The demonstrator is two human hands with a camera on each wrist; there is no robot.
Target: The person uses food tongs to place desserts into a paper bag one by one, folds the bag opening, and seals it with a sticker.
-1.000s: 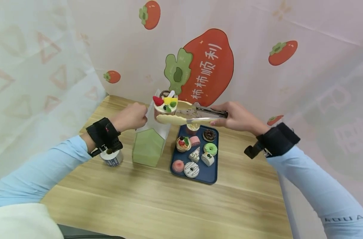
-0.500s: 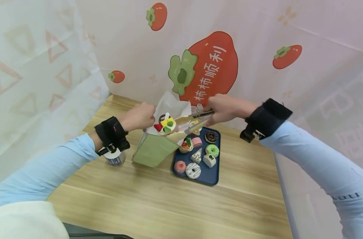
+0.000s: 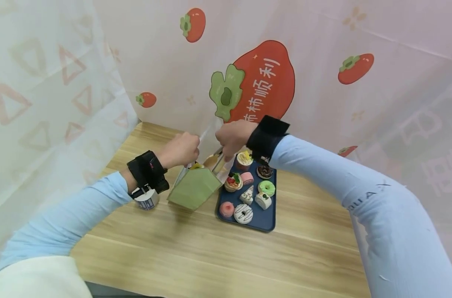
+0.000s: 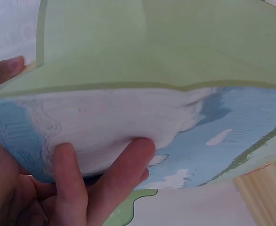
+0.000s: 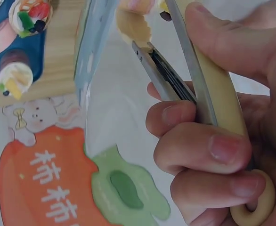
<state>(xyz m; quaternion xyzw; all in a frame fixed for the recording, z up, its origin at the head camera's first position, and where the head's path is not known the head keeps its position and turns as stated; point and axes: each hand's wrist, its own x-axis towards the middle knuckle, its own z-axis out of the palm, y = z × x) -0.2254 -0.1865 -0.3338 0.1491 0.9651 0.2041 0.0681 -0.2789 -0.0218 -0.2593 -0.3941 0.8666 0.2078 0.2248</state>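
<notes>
My left hand (image 3: 181,150) grips the upper edge of a green paper bag (image 3: 194,188), which leans to the right on the table. In the left wrist view, its fingertips (image 4: 69,165) press the bag's blue-and-white printed side, and the thumb is at the rim. Curled round a pair of metal tongs with cream-coloured tips (image 5: 213,89), my right hand (image 3: 233,135) is just above the bag's mouth. The tongs reach down into the bag. A fruit-topped dessert cup (image 3: 196,165) is mostly hidden inside, with only a bit of its yellow topping in sight.
Right of the bag lies a blue tray (image 3: 261,223) with toy pastries: a white donut (image 3: 243,214), a green donut (image 3: 266,188), a chocolate donut (image 3: 264,171), a cream cup (image 3: 244,160) and several others. A white-and-blue cup (image 3: 147,200) stands left, under the left wrist. Printed cloth walls surround the table.
The right hand has swung left and down, carrying the dessert cup in the tongs from above into the bag. The bag, held by the left hand, has tilted right.
</notes>
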